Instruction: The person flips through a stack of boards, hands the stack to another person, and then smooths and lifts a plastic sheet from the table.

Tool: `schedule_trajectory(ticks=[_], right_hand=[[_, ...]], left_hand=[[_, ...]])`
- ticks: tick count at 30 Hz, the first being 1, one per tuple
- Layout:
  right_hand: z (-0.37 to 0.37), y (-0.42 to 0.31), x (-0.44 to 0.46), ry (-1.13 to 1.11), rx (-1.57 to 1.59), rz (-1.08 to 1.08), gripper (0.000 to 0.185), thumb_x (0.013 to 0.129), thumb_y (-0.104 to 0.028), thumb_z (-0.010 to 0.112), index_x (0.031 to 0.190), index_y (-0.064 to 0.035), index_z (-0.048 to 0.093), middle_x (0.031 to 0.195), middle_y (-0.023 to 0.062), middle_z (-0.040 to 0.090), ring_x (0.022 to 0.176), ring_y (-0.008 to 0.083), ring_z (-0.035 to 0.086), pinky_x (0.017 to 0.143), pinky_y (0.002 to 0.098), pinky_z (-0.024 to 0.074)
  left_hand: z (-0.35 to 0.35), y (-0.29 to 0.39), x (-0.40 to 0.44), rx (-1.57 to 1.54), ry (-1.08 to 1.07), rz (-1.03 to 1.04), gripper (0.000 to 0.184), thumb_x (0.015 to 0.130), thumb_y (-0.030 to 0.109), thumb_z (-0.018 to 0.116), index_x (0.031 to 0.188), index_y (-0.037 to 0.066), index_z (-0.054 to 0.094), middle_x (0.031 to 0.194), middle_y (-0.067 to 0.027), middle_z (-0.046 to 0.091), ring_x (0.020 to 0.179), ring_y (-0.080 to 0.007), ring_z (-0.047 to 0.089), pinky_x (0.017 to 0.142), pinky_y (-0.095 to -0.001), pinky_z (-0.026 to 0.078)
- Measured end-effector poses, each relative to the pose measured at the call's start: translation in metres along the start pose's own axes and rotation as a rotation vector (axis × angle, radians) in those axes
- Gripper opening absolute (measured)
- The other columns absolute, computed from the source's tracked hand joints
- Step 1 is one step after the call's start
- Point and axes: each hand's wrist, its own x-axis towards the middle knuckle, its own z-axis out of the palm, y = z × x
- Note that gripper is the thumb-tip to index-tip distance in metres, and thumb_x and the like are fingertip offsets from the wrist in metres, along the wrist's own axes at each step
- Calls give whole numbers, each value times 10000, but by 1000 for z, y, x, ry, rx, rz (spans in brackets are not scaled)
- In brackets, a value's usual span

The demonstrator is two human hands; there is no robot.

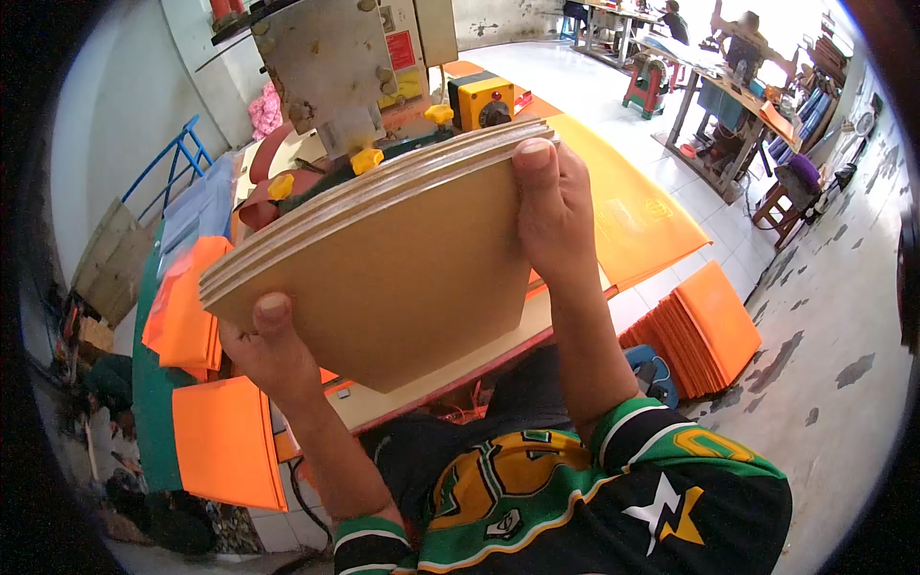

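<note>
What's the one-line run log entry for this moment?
left hand: gripping board stack, left side; right hand: gripping its right side; board stack: tilted, before machine; orange stack: at right, untouched

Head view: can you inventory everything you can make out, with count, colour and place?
boards: several stacked, brown, centre
machine: one, grey, beyond boards
knobs: three, yellow, beyond boards' upper edge
control box: one, yellow-black, right of machine
piles: at least three, orange, two left, one right
sheet: at least one, orange, right of boards
bundle: one, pink, back left
people: at least two, background right
clutter: uncountable, dark, lower left
shirt: one, black-green-yellow, bottom
left hand: one, boards' left end
right hand: one, boards' right end
</note>
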Motion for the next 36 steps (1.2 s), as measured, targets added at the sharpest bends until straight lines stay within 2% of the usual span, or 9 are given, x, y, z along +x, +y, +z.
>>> schedule_trajectory(ticks=[7, 12, 17, 20, 22, 24, 26, 33, 36], right_hand=[[-3, 3, 1, -7, -21, 14, 370, 931, -346, 456, 975, 4, 566, 844, 77, 592, 797, 126, 525, 739, 272, 417], [-4, -1, 1, -39, 36, 75, 316, 910, -281, 496, 1026, 7, 555, 856, 85, 621, 783, 134, 549, 735, 282, 437], [-3, 0, 1, -21, 12, 52, 284, 877, -242, 553, 1010, 9, 553, 849, 77, 623, 780, 133, 560, 737, 278, 446], [-3, 1, -2, -45, 8, 79, 247, 852, -212, 594, 958, 7, 553, 828, 65, 615, 777, 127, 563, 732, 273, 451], [-1, 5, -2, -12, 42, 66, 251, 856, -226, 597, 932, 10, 559, 808, 54, 610, 744, 105, 557, 683, 259, 458], [0, 10, -4, 5, 35, 41, 269, 866, -245, 592, 934, 13, 563, 815, 47, 612, 746, 101, 553, 677, 253, 456], [-1, 7, -3, -17, 70, 99, 280, 874, -257, 586, 943, 14, 567, 826, 39, 612, 746, 103, 550, 672, 254, 455], [-15, 1, 9, -154, 172, 136, 297, 816, -268, 645, 953, -23, 549, 860, 27, 588, 803, 98, 538, 713, 240, 439], [-8, -9, 10, -115, 211, 144, 292, 793, -243, 663, 956, -29, 550, 870, 46, 599, 808, 111, 555, 729, 241, 445]], left_hand=[[3, -3, 0, -3, 44, 10, 726, 685, 546, 699, 1111, -11, 513, 1051, -85, 591, 965, -199, 572, 842, -337, 475], [2, -2, 1, 21, 23, 35, 708, 679, 561, 695, 1068, -4, 520, 1013, -77, 595, 946, -192, 574, 824, -336, 481], [0, -7, 3, -102, 14, -11, 580, 737, 452, 708, 1052, 2, 524, 1001, -70, 595, 918, -182, 574, 798, -329, 482], [-4, -4, 0, -54, 2, -62, 656, 721, 445, 734, 1107, -32, 502, 1034, -66, 578, 933, -148, 553, 829, -292, 444], [1, 0, -1, 22, 34, -3, 655, 716, 418, 746, 1111, -41, 498, 1023, -65, 583, 924, -141, 551, 827, -285, 443], [6, 5, 1, -164, 0, -54, 613, 717, 388, 755, 1091, -33, 513, 992, -56, 590, 905, -135, 553, 816, -277, 443], [7, 7, 2, -154, -15, -36, 587, 721, 374, 756, 1076, -29, 519, 982, -51, 591, 895, -133, 555, 806, -274, 445], [2, 7, 0, -163, -90, 5, 495, 752, 331, 740, 1031, -20, 532, 962, -52, 593, 865, -122, 557, 768, -259, 458], [5, 11, -1, -146, -73, 31, 490, 766, 329, 726, 1044, -21, 525, 961, -60, 592, 864, -123, 557, 768, -260, 459]])
